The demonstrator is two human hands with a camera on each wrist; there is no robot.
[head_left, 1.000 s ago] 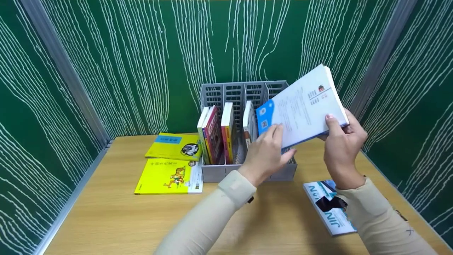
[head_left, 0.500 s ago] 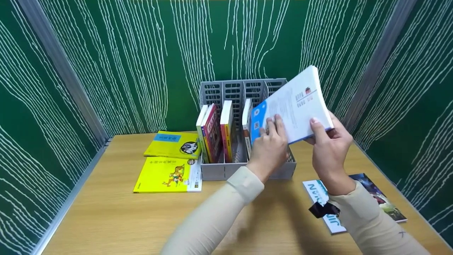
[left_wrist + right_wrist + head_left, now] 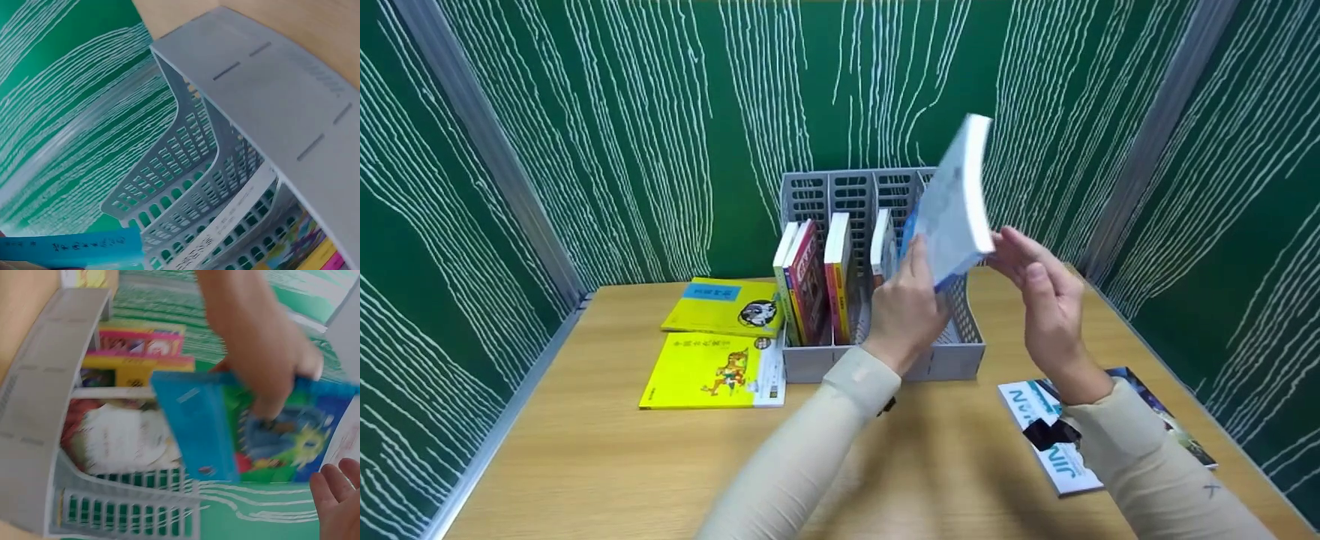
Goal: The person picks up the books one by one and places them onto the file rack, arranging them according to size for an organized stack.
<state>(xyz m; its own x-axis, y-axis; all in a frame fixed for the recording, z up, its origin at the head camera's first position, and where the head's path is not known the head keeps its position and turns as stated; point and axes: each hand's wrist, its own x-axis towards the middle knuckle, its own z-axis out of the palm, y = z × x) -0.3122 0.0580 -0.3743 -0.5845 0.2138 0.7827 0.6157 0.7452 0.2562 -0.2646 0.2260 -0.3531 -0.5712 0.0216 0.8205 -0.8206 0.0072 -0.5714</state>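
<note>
My left hand (image 3: 907, 311) grips a book (image 3: 949, 206) by its lower, spine side and holds it up, tilted, over the right end of the grey slotted book rack (image 3: 885, 365). The book has a pale back cover with a blue corner; its blue spine (image 3: 73, 248) shows in the left wrist view and its colourful front cover (image 3: 281, 439) in the right wrist view. Just right of the book's page edge, my right hand (image 3: 1051, 319) has its fingers extended and holds nothing. Several books, among them a red-covered book (image 3: 808, 285), stand upright in the rack's left and middle compartments.
Two yellow books, one with a dog picture (image 3: 720, 307) and one below it (image 3: 709, 371), lie left of the rack. A white-and-teal book (image 3: 1046, 435) and a dark-covered book (image 3: 1177, 431) lie under my right forearm. Green walls enclose the wooden table (image 3: 585, 465).
The book has swung more upright and edge-on, moving left over the rack. My right hand has let go of its edge, while my left hand has kept its grip.
</note>
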